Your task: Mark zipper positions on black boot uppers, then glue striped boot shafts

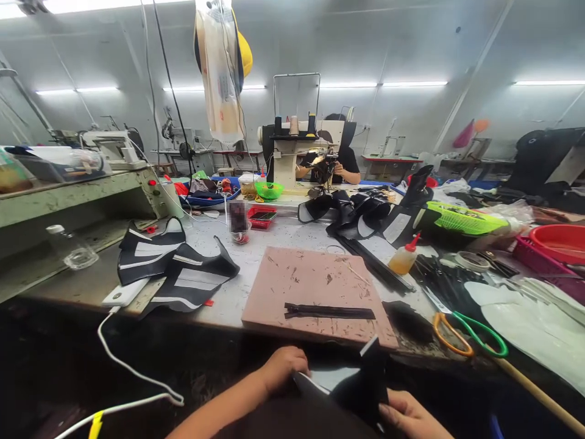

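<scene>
Low in the head view, my left hand (282,366) is closed on the left edge of a black and white fabric piece (351,384) held below the table's front edge. My right hand (406,416) grips the same piece at its lower right. Just beyond them a black zipper strip (329,311) lies across a worn pink cutting board (315,292).
Stacks of black and white cut pieces (176,268) lie at left, with a white cable (132,372) hanging off the table. Scissors (470,334), a glue bottle (404,256), baskets and a red tub (560,241) are at right. A person sits at a sewing machine (297,146) behind.
</scene>
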`<state>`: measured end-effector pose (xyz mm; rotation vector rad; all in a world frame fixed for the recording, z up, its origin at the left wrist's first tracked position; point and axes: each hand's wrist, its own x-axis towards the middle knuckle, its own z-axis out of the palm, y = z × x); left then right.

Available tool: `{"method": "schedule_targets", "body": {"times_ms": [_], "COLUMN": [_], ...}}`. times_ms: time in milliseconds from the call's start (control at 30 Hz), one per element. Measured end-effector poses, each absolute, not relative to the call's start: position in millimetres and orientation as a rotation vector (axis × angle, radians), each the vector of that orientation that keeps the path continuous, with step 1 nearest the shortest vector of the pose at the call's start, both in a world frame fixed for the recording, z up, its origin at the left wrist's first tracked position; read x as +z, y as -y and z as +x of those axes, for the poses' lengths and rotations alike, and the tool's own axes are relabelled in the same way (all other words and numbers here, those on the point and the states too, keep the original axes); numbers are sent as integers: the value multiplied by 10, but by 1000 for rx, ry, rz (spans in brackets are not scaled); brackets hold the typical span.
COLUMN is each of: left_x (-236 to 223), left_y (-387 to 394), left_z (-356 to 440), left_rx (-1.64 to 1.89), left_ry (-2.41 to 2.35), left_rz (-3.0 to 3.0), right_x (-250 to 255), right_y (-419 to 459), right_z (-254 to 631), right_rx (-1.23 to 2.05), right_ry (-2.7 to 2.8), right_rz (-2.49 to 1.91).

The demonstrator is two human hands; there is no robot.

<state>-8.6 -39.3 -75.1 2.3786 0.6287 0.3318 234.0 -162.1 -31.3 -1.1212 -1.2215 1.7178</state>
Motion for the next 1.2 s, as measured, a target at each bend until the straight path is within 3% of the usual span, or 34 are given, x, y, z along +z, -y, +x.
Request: {"method": "schedule_targets", "body": {"times_ms": [233, 300, 400, 467, 533, 600, 700, 800, 900, 1000, 1100, 1200], "left_x": [-174, 1, 200, 319, 425, 474, 330, -41, -392, -532, -442, -188], "left_y": [330, 322, 329, 347, 368, 375, 318, 211, 159, 187, 209, 148], "left_z": [-21, -11, -39, -78, -117, -147, -156, -108, -75, -162, -311, -348], "left_rx": [209, 279, 374, 367, 303, 215, 178, 81, -94, -57, 296, 1091], "left_ry": [-587, -621, -634, -584, -486, -377, -392, -615, -693, -782, -824, -343], "left_rz": [2028, 1834, 1721, 1743, 1802, 1815, 1665, 1652, 1797, 1861, 2145, 2746], "right_x": [-255, -295, -202, 15, 304, 557, 661, 365, -83, -285, -98, 246], "right_y": [1472, 1461, 1434, 1368, 1251, 1109, 934, 858, 849, 805, 661, 445], "right_z": [2288, 2240, 2127, 2037, 1956, 1906, 1893, 1877, 1812, 1772, 1818, 1929], "right_rx": [1454, 1117, 222, -265, -417, -231, 356, 849, 1117, 1386, 1683, 1883], "right_ry": [941, 926, 1126, 1551, 2070, 2424, 2563, 2421, 2216, 1994, 1791, 1621], "right_rz": [-1328, -1538, -1673, -1455, -1159, -1105, -1409, -1602, -1740, -1790, -1617, -1517]}}
